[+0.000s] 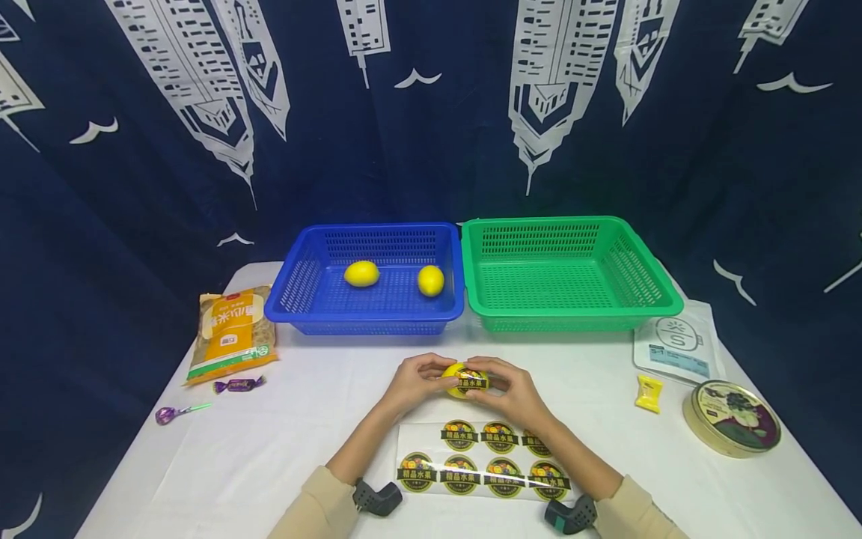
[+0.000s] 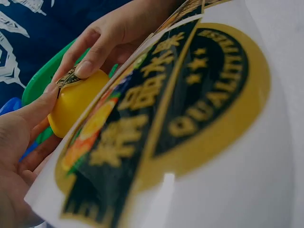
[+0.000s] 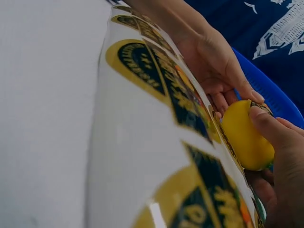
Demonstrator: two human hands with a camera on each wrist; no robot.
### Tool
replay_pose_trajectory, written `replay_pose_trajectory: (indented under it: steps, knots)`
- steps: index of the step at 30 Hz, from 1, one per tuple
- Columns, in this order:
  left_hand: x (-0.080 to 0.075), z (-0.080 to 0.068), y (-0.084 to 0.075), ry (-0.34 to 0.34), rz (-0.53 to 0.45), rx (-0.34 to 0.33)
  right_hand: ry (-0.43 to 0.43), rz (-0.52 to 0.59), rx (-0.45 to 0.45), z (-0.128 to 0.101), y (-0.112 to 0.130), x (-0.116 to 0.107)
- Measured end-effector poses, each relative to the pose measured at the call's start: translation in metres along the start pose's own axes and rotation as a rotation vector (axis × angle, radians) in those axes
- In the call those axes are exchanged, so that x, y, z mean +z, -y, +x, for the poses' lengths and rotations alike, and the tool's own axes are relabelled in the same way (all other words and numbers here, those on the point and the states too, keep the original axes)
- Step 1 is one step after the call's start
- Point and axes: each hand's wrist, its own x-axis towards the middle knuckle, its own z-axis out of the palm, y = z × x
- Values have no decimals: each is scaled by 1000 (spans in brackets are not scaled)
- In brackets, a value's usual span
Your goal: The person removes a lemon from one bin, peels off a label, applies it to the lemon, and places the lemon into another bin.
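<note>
Between both hands is a yellow lemon [image 3: 242,135], held just above the table behind a sticker sheet. A round black-and-gold label [image 1: 472,381] lies on the side of the lemon that faces me. My left hand [image 1: 415,383] grips the lemon from the left, its thumb on the label's edge. From the other side my right hand [image 1: 513,391] grips it, thumb pressed on the label as well. The white sticker sheet [image 1: 424,434] lies in front under the forearms, bearing several round labels; its top left spot is bare. In both wrist views the sheet hides part of the lemon.
Two lemons lie in a blue basket [image 1: 369,327] at the back; a green basket [image 1: 566,323] stands beside it. On the left are an orange food bag [image 1: 232,329], a purple candy [image 1: 239,385] and a lollipop [image 1: 168,415]. A white pouch [image 1: 680,344], yellow candy [image 1: 649,394] and round tin [image 1: 732,419] sit right.
</note>
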Motion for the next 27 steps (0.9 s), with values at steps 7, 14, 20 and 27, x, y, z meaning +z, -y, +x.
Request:
replay_pose_trajectory:
  steps: [7,14,20,27]
  knots:
    - [-2,-1,0,0,15,-28,63,111,82,1,-3,-4]
    - [-3,1,4,2,25,-16,138,144,53,1,-10,-7]
    - [-2,1,6,7,33,-6,134,209,122,0,-25,-9]
    - [-2,2,6,9,37,12,107,218,219,2,-27,-11]
